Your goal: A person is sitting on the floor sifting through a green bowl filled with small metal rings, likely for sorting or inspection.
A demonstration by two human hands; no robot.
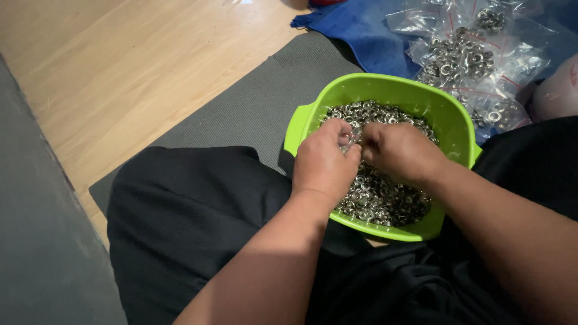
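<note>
A lime-green plastic bowl [457, 123] rests between my legs, filled with many small silver metal rings [385, 201]. Both hands are over the bowl, knuckles up and close together. My left hand [325, 162] has its fingers curled shut, pinching something small and clear at the fingertips. My right hand [400, 150] meets it from the right, fingers closed on the same small item [355, 133]. What exactly is pinched is mostly hidden by the fingers.
Several clear plastic bags of silver rings [466, 57] lie on a blue cloth [367, 36] behind the bowl. A grey mat [259, 102] covers part of the light wooden floor [120, 60]. My black trousers [192, 210] fill the foreground.
</note>
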